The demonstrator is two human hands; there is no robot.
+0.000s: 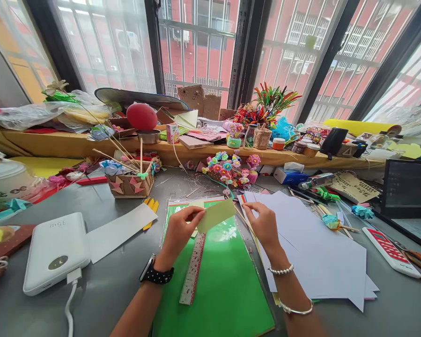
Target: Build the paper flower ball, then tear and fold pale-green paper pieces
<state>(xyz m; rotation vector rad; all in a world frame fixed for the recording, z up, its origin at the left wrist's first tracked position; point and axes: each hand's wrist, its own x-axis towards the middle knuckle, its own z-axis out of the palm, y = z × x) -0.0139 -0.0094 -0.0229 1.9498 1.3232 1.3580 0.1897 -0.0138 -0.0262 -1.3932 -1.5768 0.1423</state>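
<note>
My left hand [180, 230] pinches the left end of a small pale yellow-green paper strip [215, 215] and holds it up above a green sheet [213, 285] in a clear sleeve. My right hand [264, 223] sits just right of the strip with its fingers curled; a thin wooden stick [241, 216] runs by its fingertips, and I cannot tell whether it grips the stick or the paper. A patterned ruler [193, 268] lies on the green sheet below my left hand.
White paper sheets [315, 248] are stacked to the right, a white power bank [55, 251] with cable and a white card strip [121, 230] to the left. A cardboard basket with sticks [130, 182], paper flowers [227, 169], a red calculator [389, 250] and a laptop [409, 187] surround the grey table.
</note>
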